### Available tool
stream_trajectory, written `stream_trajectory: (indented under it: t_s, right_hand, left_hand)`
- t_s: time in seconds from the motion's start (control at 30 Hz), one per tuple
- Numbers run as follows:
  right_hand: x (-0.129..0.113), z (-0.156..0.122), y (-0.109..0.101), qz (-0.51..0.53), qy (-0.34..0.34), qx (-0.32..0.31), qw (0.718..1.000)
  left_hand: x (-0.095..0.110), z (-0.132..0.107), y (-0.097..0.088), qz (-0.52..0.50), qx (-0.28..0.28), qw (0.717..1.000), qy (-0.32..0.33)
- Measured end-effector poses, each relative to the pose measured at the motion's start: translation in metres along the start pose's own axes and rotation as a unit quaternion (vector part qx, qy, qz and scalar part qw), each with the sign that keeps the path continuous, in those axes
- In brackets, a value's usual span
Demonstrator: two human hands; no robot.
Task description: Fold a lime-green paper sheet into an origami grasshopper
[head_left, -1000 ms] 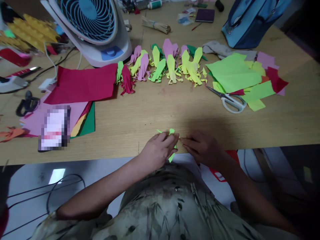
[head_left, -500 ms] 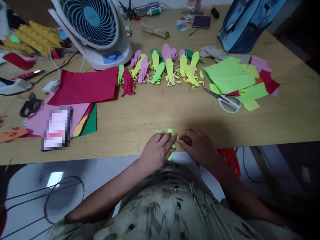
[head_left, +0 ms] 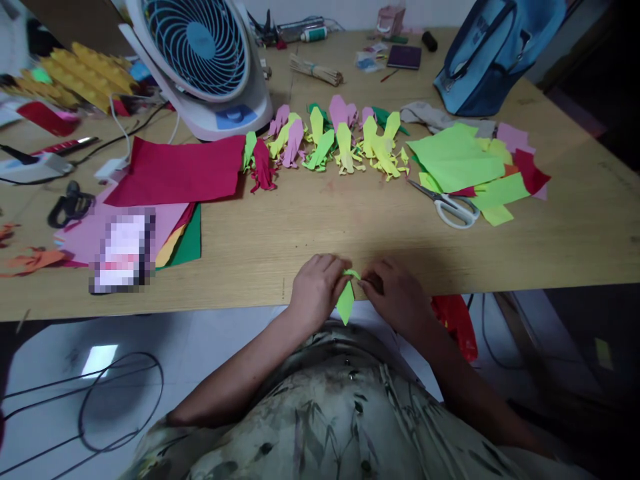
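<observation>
A small lime-green piece of cut felt or paper (head_left: 346, 303) is held between my two hands at the table's front edge, its pointed end hanging toward me. My left hand (head_left: 316, 290) pinches its upper part from the left. At the right, my right hand (head_left: 395, 290) is closed with fingertips on the thin strip at its top. Part of the piece is hidden behind my fingers. Farther back lies a row of similar cut pieces (head_left: 344, 147) with fringed ends, in yellow, green, pink and red.
White-handled scissors (head_left: 456, 212) lie beside stacked green sheets (head_left: 457, 157) on the right. To the left are a red sheet (head_left: 183, 170), a phone (head_left: 123, 253) and black-handled scissors (head_left: 71, 203). A fan (head_left: 200, 67) and a blue bag (head_left: 487, 60) stand behind.
My left hand has turned from lying over the green piece to pinching it at the side, so its pointed end now shows. My right hand stays close by. The view has shifted slightly.
</observation>
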State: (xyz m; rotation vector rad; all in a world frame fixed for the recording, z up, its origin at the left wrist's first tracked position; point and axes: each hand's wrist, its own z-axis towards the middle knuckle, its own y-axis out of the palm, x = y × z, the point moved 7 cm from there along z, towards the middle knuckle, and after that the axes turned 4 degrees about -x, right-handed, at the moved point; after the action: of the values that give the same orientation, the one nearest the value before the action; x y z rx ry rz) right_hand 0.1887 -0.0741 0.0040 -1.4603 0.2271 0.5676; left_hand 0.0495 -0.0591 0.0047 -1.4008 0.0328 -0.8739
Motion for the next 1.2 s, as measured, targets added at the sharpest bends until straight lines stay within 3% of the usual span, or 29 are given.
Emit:
stream_trajectory:
  t_s: [0.13, 0.3, 0.57, 0.73, 0.9, 1.2]
  right_hand:
    - [0.001, 0.0, 0.001, 0.014, 0.021, 0.002, 1.0]
    - [0.003, 0.003, 0.004, 0.027, 0.025, -0.021, 0.999]
    - [0.008, 0.002, 0.002, 0.094, 0.016, 0.005, 0.995]
    - [0.011, 0.007, -0.002, 0.206, 0.022, -0.072, 0.976]
    - [0.01, 0.007, -0.006, 0.335, 0.034, -0.116, 0.934]
    - [0.0, 0.009, -0.006, 0.358, 0.015, -0.104, 0.928]
  left_hand:
    - [-0.01, 0.005, -0.004, -0.001, 0.026, 0.998, -0.053]
    - [-0.014, 0.004, -0.004, 0.015, 0.01, 0.996, -0.086]
    - [-0.003, 0.008, -0.001, -0.123, -0.017, 0.99, -0.074]
    - [-0.009, 0.012, -0.014, -0.216, -0.005, 0.973, -0.086]
    - [-0.005, 0.016, -0.016, -0.318, -0.049, 0.945, -0.052]
    - [0.0, 0.016, -0.028, -0.284, -0.034, 0.957, -0.056]
